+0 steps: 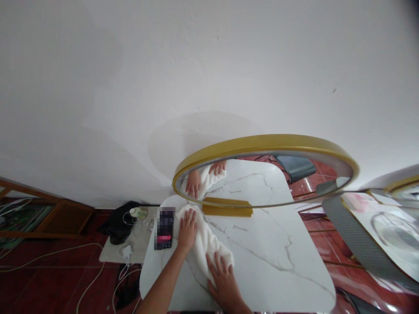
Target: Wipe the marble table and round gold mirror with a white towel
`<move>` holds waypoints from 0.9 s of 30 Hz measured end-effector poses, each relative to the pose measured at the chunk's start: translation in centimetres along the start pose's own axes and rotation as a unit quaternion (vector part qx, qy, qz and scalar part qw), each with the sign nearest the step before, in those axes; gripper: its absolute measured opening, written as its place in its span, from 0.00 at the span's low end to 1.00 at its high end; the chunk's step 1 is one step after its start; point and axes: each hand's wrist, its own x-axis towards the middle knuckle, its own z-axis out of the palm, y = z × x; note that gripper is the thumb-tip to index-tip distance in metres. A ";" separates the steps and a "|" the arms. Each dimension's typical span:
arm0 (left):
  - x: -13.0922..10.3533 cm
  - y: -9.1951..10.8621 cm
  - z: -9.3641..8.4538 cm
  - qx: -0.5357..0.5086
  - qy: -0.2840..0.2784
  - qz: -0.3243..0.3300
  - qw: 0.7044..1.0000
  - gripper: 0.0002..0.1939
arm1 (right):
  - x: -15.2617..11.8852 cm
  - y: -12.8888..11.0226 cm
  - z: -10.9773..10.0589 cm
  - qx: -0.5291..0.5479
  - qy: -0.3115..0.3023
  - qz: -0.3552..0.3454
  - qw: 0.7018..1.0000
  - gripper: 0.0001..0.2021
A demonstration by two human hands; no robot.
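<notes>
A white towel lies bunched lengthwise on a white marble-patterned table. On its far end rests my left hand, fingers stretched out and pressed flat against the fabric. My right hand lies on the near end with its fingers spread over the cloth. Just left of my left hand is a phone with a partly blurred screen, lying on the tabletop. Behind the towel stands a round gold-framed mirror on a gold base. Both hands and the towel show in its glass.
Left of the table, a low pale surface carries a black bag, a small bottle and a white charger with cables. Another table stands at the right. A white wall rises behind the mirror.
</notes>
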 end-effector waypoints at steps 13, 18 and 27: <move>2.7 -1.6 -0.8 -0.044 -0.055 0.001 0.998 0.33 | 1.7 0.3 -1.4 0.005 0.002 -0.018 1.000 0.36; -2.4 -0.2 -0.9 -0.065 -0.076 0.035 0.994 0.31 | -2.8 4.7 -0.5 0.012 -0.033 -0.059 0.998 0.39; -7.1 1.8 -0.5 -0.082 -0.078 0.091 0.989 0.31 | -6.8 7.9 1.6 0.010 -0.045 -0.051 0.998 0.40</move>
